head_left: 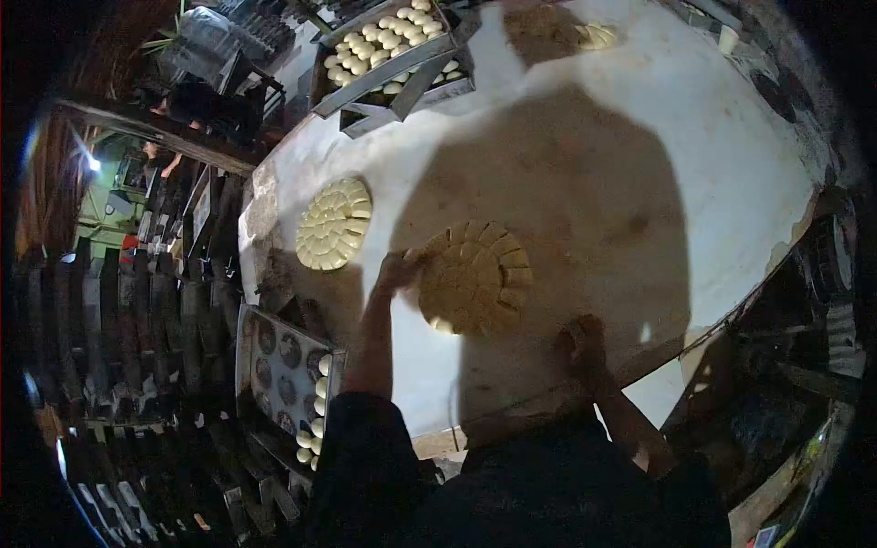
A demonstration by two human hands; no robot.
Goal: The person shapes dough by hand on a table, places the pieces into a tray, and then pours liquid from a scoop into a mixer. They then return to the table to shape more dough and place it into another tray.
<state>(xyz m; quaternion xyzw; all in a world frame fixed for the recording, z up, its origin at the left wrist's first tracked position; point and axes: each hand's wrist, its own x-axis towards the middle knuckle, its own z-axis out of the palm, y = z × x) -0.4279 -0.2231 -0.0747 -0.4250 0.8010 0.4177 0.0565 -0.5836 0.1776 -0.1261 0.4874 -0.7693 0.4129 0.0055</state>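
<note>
A flat round of dough [470, 283], cut into many pieces, lies on the table in shadow. Its right and upper rim pieces fan apart, and a bright patch of light falls on its lower edge. My left hand [400, 271] is at the round's left edge, its dim fingers touching or almost touching the dough. Lower right of the round, my right hand [579, 345] rests low over the tabletop with curled fingers. Shadow hides what those fingers hold, if anything. Further left lies a second cut dough round [334, 224], brightly lit.
A floury worktable [740, 137] spreads ahead. Stacked trays [384, 71] of dough balls stand at its far left. Beside my left arm, a metal tray [338, 370] holds several dough balls along one side. More dough [596, 36] lies at the far edge, near a pale cup [728, 39].
</note>
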